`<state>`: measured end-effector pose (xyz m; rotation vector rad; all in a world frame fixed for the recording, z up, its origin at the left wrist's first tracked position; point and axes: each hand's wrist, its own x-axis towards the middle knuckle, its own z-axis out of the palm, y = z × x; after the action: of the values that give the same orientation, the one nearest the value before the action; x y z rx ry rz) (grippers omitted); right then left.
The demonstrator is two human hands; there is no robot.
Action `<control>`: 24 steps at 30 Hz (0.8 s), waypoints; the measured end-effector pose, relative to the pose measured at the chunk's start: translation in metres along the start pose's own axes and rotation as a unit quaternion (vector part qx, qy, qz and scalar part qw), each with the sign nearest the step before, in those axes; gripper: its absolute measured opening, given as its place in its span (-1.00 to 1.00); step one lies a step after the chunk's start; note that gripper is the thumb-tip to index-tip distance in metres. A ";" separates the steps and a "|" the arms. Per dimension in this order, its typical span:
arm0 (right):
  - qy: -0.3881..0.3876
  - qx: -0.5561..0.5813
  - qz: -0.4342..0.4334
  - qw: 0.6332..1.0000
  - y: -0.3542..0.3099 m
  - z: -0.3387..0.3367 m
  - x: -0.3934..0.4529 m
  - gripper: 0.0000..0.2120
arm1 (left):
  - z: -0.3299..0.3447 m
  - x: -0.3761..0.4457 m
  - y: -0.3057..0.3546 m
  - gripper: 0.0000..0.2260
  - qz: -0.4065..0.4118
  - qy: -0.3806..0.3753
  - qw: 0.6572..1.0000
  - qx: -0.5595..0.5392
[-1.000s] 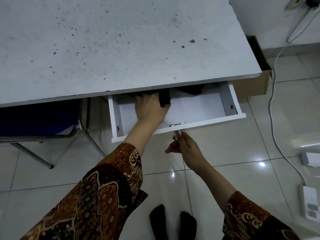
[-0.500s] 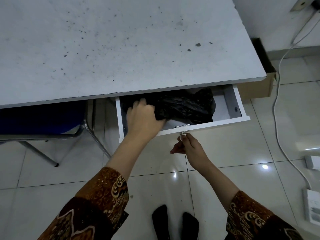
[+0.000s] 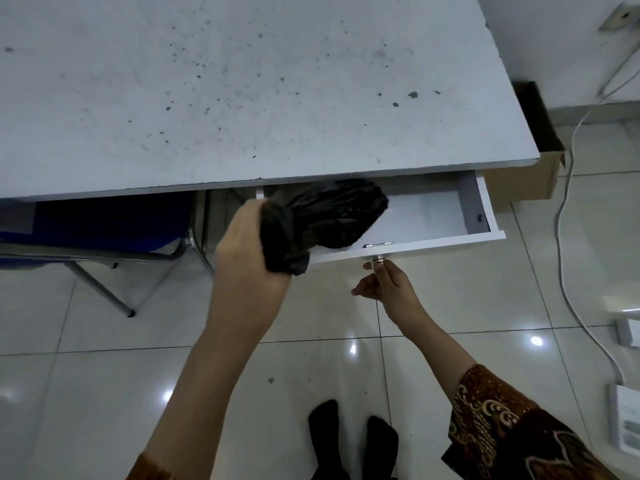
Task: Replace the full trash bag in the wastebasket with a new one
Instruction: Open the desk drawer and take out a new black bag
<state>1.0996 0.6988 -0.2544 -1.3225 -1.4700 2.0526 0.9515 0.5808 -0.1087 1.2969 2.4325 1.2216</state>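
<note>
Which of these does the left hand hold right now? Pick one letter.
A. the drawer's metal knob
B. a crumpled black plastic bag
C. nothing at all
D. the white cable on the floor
B: the left hand grips a crumpled black plastic bag above the open drawer, while the right hand pinches the drawer's knob.

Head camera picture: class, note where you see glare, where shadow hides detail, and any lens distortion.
Head view: bright glare spots sit on the glossy floor tiles; deep shadow under the desk hides most of the blue chair; the black trash bag in the left hand shows little surface detail; the desk edge bows, a wide-angle effect; the scene is dim overall.
</note>
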 end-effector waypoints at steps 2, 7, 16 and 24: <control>-0.004 0.005 0.003 1.000 -0.003 0.001 -0.002 -0.74 | -0.019 -0.022 -0.002 -0.78 -0.012 0.011 0.999 0.034; -0.001 0.005 0.013 1.000 -0.004 0.004 -0.002 -0.76 | -0.027 -0.075 -0.029 -0.75 -0.211 -0.045 0.975 0.046; 0.000 0.020 -0.012 1.000 -0.010 0.010 0.000 -0.71 | -0.007 -0.115 -0.052 -0.92 -0.275 -0.129 0.940 0.156; 0.015 0.029 -0.010 0.999 -0.049 0.031 0.031 -0.71 | 0.009 -0.092 -0.043 -0.92 -0.258 -0.179 0.942 0.116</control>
<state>1.0455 0.7232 -0.2262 -1.3049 -1.3949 2.0370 0.9855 0.5055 -0.1677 0.7484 2.4543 0.5262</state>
